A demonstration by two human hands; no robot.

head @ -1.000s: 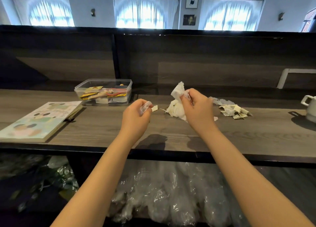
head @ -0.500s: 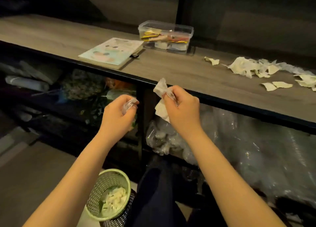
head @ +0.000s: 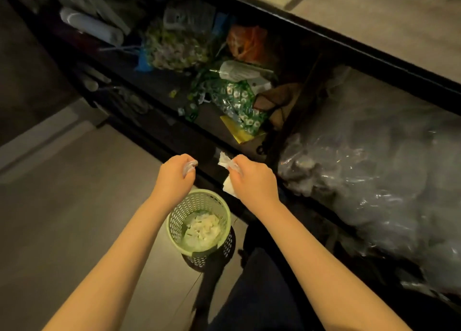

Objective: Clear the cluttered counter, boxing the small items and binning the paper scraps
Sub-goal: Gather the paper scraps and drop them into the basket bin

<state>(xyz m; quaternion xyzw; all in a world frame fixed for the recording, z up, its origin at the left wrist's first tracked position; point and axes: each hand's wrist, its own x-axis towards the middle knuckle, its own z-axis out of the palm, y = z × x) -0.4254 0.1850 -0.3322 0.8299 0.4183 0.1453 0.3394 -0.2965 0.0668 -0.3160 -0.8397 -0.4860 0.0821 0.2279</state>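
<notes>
The green bin [head: 174,241] already holds paper scraps [head: 203,226]; above it, curled fingers of the left hand [head: 174,178] pinch a small scrap [head: 189,165] and the right hand [head: 252,181] grips a larger wad [head: 228,186], neither yet released.

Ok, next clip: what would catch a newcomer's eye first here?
The left hand and right hand, mid-frame, each grip paper scraps above a green bin on the floor, part full of white pieces. Behind, the shelf under the counter is crammed with bags and green wrappers.

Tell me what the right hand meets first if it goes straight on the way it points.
Likely the dark shelf edge just beyond the right hand, not the bin below; depth is unclear.
</notes>
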